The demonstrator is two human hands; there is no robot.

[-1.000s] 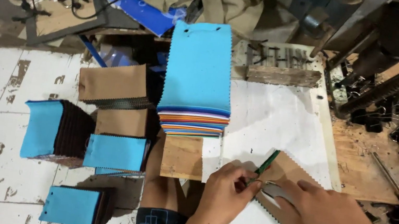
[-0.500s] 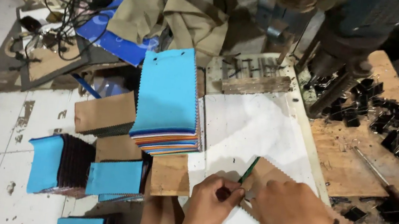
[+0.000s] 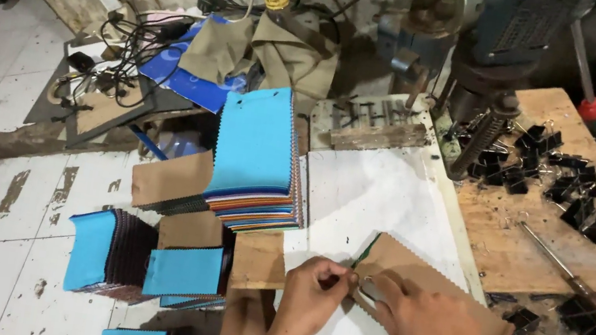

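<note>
My left hand (image 3: 313, 286) and my right hand (image 3: 431, 329) meet at the near corner of a brown, zigzag-edged swatch stack (image 3: 420, 268) that lies on a white sheet (image 3: 373, 194). Both pinch that corner, where a thin green edge (image 3: 364, 251) shows beneath the brown cover. My right hand rests flat over much of the stack. Just left of the white sheet stands a tall pile of swatches with a bright blue top (image 3: 254, 145).
A drill press (image 3: 483, 85) stands at the back. Several black binder clips (image 3: 549, 170) and a long tool (image 3: 572, 279) lie on the wooden board at right. Blue-topped and brown-topped swatch bundles (image 3: 112, 250) sit on the tiled floor at left, with cables (image 3: 120, 38) behind.
The view has tilted up and back, bringing the drill press and cables into sight. Both hands have stayed at the corner of the brown stack, fingers now closer together.
</note>
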